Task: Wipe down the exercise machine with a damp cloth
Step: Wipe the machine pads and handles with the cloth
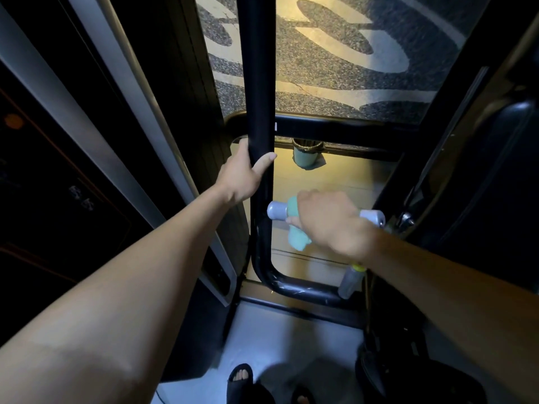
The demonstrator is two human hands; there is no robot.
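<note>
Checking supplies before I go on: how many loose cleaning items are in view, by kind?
Cloths: 1, the teal cloth gripped in the right hand
Spray bottles: 1, the spray bottle by the frame
Buckets: 1, the bucket on the floor
Total: 3

A black upright bar (256, 83) and crossbar (335, 131) framed an open gap; a grey handle (372, 217) and a bottle (351, 281) crowded its right side.

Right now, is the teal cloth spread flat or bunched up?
Bunched. The teal cloth is wrapped around the light grey handle bar under the right hand, with a wad hanging below.
</note>
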